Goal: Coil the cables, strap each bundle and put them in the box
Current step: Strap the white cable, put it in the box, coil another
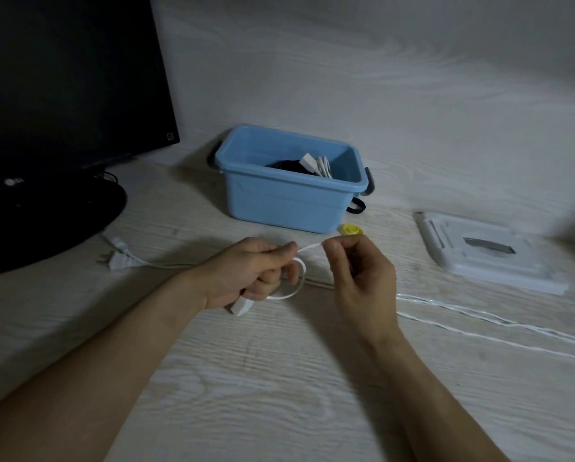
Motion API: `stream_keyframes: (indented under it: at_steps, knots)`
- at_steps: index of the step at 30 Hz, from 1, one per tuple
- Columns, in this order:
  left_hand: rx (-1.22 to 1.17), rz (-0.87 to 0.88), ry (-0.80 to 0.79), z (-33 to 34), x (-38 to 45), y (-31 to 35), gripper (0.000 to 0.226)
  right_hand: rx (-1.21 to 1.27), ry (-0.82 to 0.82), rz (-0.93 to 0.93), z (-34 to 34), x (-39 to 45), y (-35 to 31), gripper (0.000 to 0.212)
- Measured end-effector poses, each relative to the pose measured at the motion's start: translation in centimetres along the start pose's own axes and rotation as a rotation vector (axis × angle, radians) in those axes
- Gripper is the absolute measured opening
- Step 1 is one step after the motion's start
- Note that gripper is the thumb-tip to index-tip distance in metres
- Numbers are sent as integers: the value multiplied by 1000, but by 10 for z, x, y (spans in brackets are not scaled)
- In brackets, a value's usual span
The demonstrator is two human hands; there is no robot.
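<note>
Left hand (251, 273) grips coiled white cable (287, 290); right hand (359, 273) pinches strand.

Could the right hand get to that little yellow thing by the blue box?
Probably yes: the yellow thing lies in the open just beyond the right hand, nothing between them. That hand pinches the white cable, though.

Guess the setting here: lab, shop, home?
Likely a home desk: a monitor stands on a pale wood-grain desktop, beside a blue box of cables and its lid.
</note>
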State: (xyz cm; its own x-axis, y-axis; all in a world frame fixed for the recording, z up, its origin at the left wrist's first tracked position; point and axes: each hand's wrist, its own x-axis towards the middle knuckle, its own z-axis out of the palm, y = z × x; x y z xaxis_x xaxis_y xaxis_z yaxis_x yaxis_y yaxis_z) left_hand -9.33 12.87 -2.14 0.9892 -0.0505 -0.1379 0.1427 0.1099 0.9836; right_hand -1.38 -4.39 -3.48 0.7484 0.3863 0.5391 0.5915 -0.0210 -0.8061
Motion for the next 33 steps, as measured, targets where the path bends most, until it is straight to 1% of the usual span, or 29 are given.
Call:
stream_keyframes:
  at_steps: [5, 7, 9, 12, 14, 15, 18, 21, 23, 26, 30, 32, 33]
  knots:
    - [-79, -21, -43, 0, 0, -2, 41, 11, 70, -7, 3, -1, -4, 14]
    - [-202, -63, -72, -4, 0, -2, 41, -34, 76, -2, 2, 0, -5, 19]
    - [-403, -88, -109, -11, -2, 0, 39, -106, 54, 2, -2, 1, -4, 24]
    - [-644, -28, -60, -18, -1, 3, 40, -189, -51, -43, -5, 2, -3, 21]
    - [-710, 39, 20, -14, 3, 3, 37, -304, -90, -109, -4, 2, -1, 16]
    - [-710, 83, 62, -11, 5, 2, 34, -364, -98, -123, -4, 3, 0, 14]
    - [-640, 192, 198, -6, 9, 0, 27, -528, -92, -67, -8, 6, 4, 16]
    - [-629, 205, 282, -8, 10, 2, 27, -568, -36, -34, -13, 8, 6, 17]
    - [-593, 202, 296, -8, 9, 3, 27, -536, -9, 4, -13, 8, 5, 17]
    - [-536, 209, 307, -5, 7, 4, 28, -510, -23, 12, -10, 6, 5, 11]
    - [-631, 280, 239, -4, 7, 6, 27, -504, -67, 2, -7, 4, 6, 2]
    - [-695, 303, 220, -6, 7, 6, 28, -517, -126, -11, -9, 4, 7, 6]
    - [-709, 307, 226, -8, 8, 6, 27, -518, -188, -15, -10, 4, 8, 10]
